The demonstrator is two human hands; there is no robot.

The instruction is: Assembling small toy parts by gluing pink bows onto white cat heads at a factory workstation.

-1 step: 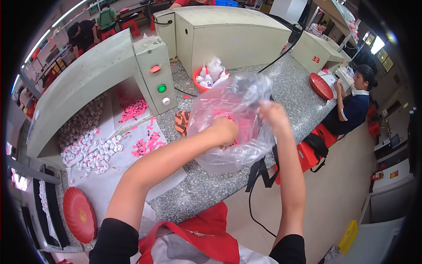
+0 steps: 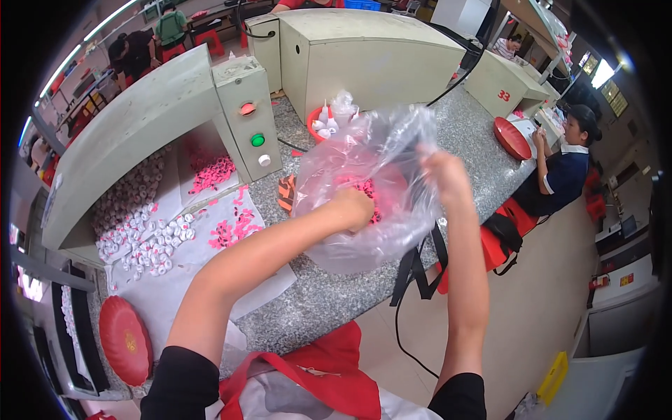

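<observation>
A clear plastic bag stands on the speckled grey counter with its mouth spread wide. Inside it lie many small pink and black pieces. My right hand is closed on the bag's right rim and holds it up. At the bag's left side, my left hand reaches over the near edge toward the pieces, its fingers curled. What sits in those fingers is hidden from view. Loose pink pieces lie on a white sheet to the left, beside a heap of small white round pieces.
A beige machine housing with buttons arches over the sheet. Behind the bag is a red tub of white bottles. A red dish stands at the near left. Black straps hang off the counter edge. A co-worker sits at the right.
My right hand has shifted slightly right and up with the bag's rim, and the bag's mouth has changed shape. The left hand has moved a little left.
</observation>
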